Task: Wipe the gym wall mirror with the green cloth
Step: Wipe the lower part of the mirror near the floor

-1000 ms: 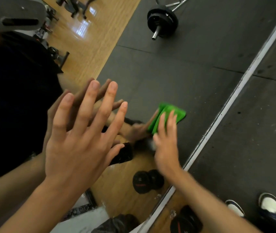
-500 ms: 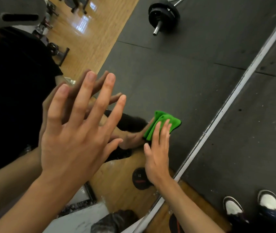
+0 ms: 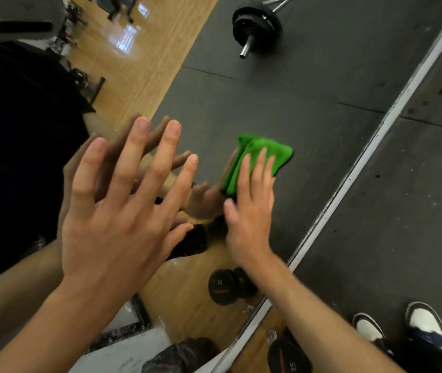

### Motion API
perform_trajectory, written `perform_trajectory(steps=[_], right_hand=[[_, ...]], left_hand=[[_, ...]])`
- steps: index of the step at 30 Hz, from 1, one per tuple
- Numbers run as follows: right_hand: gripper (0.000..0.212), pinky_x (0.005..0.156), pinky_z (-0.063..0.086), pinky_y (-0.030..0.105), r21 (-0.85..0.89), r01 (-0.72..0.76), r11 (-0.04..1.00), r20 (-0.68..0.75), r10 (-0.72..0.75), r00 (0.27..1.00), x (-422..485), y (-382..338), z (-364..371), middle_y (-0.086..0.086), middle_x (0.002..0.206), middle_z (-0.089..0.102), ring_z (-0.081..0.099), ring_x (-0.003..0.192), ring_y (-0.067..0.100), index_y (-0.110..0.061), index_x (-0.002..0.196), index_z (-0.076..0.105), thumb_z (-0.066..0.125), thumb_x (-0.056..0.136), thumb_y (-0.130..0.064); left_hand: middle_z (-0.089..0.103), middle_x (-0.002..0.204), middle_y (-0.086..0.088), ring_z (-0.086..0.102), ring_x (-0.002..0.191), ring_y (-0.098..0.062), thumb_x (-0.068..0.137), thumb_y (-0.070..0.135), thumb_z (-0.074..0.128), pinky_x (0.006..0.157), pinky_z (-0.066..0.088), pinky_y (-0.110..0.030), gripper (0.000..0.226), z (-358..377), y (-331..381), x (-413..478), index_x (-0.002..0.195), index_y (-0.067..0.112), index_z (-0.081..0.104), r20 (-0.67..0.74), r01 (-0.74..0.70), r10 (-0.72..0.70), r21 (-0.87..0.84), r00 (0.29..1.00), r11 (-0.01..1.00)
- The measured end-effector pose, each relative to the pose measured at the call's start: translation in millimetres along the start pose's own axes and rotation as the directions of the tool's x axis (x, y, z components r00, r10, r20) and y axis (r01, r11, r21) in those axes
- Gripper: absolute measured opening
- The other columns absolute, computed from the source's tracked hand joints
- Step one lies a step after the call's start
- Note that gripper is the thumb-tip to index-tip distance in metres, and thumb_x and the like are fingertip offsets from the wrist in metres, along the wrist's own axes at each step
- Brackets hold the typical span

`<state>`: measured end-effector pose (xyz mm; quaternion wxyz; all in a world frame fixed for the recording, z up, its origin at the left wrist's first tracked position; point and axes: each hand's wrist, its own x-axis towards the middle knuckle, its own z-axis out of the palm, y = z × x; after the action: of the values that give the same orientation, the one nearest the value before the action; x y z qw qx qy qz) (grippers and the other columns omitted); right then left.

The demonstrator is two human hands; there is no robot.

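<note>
The wall mirror (image 3: 308, 109) fills most of the view and ends at a pale frame strip (image 3: 376, 135) on the right. A folded green cloth (image 3: 268, 154) lies flat against the glass. My right hand (image 3: 249, 211) presses it there with straight fingers, and the cloth's lower part is hidden under them. My left hand (image 3: 117, 211) is spread flat on the glass to the left, fingers wide apart. Both hands' reflections show just behind them.
The glass reflects a barbell with black plates (image 3: 255, 22), dark rubber mats, wooden floor and black dumbbells (image 3: 228, 286). Right of the frame strip lies real dark matting, with my shoes (image 3: 403, 327) and a weight plate (image 3: 290, 356) at the bottom.
My right hand slid the cloth left and down on the glass, then back up to the right. My left hand stays flat on the glass in the same spot.
</note>
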<state>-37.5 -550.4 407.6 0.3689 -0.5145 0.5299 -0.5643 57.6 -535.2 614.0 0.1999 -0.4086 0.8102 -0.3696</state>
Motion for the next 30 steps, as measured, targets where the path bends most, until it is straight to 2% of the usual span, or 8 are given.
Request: perform_trajectory(steps=[4, 10, 13, 17, 21, 24, 26, 30], right_hand=[[0.064, 0.123, 0.014, 0.071, -0.085, 0.193, 0.978, 0.184, -0.175, 0.967, -54.8, 32.1, 1.8, 0.001, 0.176, -0.010, -0.006, 0.161, 0.036, -0.038, 0.167, -0.004, 0.021, 0.111, -0.054], [0.072, 0.124, 0.002, 0.070, 0.114, -0.057, 0.992, -0.151, 0.074, 0.986, 109.2, -13.9, -46.9, 0.010, 0.176, -0.004, -0.010, 0.161, 0.032, -0.016, 0.167, 0.008, 0.019, 0.103, -0.048], [0.072, 0.123, -0.003, 0.071, 0.026, 0.123, 0.992, -0.181, -0.116, 0.977, 101.2, -43.1, -34.3, 0.014, 0.175, 0.000, -0.007, 0.161, 0.037, -0.016, 0.167, 0.014, 0.026, 0.106, -0.054], [0.062, 0.123, 0.003, 0.073, -0.038, 0.301, 0.953, 0.058, -0.299, 0.953, -22.2, -3.8, 9.6, 0.003, 0.175, -0.006, -0.001, 0.160, 0.043, -0.034, 0.167, 0.002, 0.021, 0.111, -0.052], [0.060, 0.119, 0.016, 0.076, -0.092, 0.187, 0.978, 0.213, -0.164, 0.963, -81.3, 49.2, 13.0, -0.003, 0.176, -0.007, -0.005, 0.162, 0.033, -0.040, 0.166, -0.001, 0.021, 0.112, -0.051], [0.064, 0.125, 0.010, 0.069, -0.003, -0.028, 1.000, 0.028, 0.028, 0.999, -2.4, 43.6, -4.6, 0.000, 0.174, -0.015, -0.012, 0.161, 0.030, -0.034, 0.165, -0.003, 0.024, 0.108, -0.044], [0.067, 0.128, 0.001, 0.061, 0.147, -0.170, 0.975, -0.106, 0.186, 0.977, 69.2, 34.4, -27.6, -0.001, 0.173, -0.011, -0.011, 0.161, 0.027, -0.027, 0.165, 0.002, 0.019, 0.103, -0.045], [0.074, 0.128, -0.001, 0.059, 0.127, -0.161, 0.979, -0.209, 0.185, 0.960, 115.9, 12.1, -41.0, 0.006, 0.176, -0.004, -0.008, 0.162, 0.027, -0.017, 0.168, 0.008, 0.019, 0.101, -0.048]], left_hand=[[0.006, 0.177, -0.017, -0.006, 0.163, -0.039, 0.102, 0.058, 0.051, 0.124, 0.014, -0.069, 0.080, -1.1, 1.5, -0.6, 0.166, 0.013, 0.031, -0.016, 0.005, -0.004, 0.014, 1.000, 1.000], [0.003, 0.177, -0.016, -0.008, 0.163, -0.038, 0.099, 0.056, 0.054, 0.125, 0.012, -0.069, 0.082, -1.1, 1.4, 2.2, 0.164, 0.012, 0.032, -0.006, -0.001, 0.001, 0.006, 1.000, 1.000], [0.011, 0.176, -0.019, 0.002, 0.161, -0.041, 0.098, 0.057, 0.053, 0.126, 0.006, -0.063, 0.081, -6.5, 2.9, -0.4, 0.163, 0.011, 0.037, -0.027, -0.006, 0.009, 0.096, 1.000, 0.995], [0.018, 0.175, -0.019, 0.009, 0.161, -0.042, 0.101, 0.057, 0.052, 0.126, 0.002, -0.060, 0.078, -9.3, 2.9, 0.5, 0.163, 0.012, 0.039, -0.042, -0.016, 0.022, 0.144, 0.999, 0.989], [0.012, 0.176, -0.018, 0.003, 0.162, -0.041, 0.101, 0.058, 0.057, 0.127, 0.002, -0.061, 0.079, -9.0, 4.0, 1.0, 0.164, 0.014, 0.038, -0.030, -0.004, 0.007, 0.123, 1.000, 0.992], [0.008, 0.177, -0.017, -0.005, 0.163, -0.039, 0.099, 0.058, 0.058, 0.126, 0.005, -0.064, 0.082, -7.0, 1.1, 3.8, 0.164, 0.013, 0.035, -0.024, -0.016, 0.018, 0.080, 1.000, 0.997], [0.006, 0.177, -0.016, -0.006, 0.163, -0.038, 0.100, 0.058, 0.058, 0.126, 0.004, -0.065, 0.081, -7.3, 2.6, 3.3, 0.163, 0.013, 0.036, -0.012, -0.007, 0.008, 0.048, 1.000, 0.999], [0.008, 0.177, -0.017, -0.001, 0.163, -0.040, 0.092, 0.059, 0.070, 0.126, 0.003, -0.063, 0.090, -9.6, 4.0, 0.4, 0.162, 0.012, 0.039, -0.002, 0.000, 0.000, 0.063, 1.000, 0.998]])
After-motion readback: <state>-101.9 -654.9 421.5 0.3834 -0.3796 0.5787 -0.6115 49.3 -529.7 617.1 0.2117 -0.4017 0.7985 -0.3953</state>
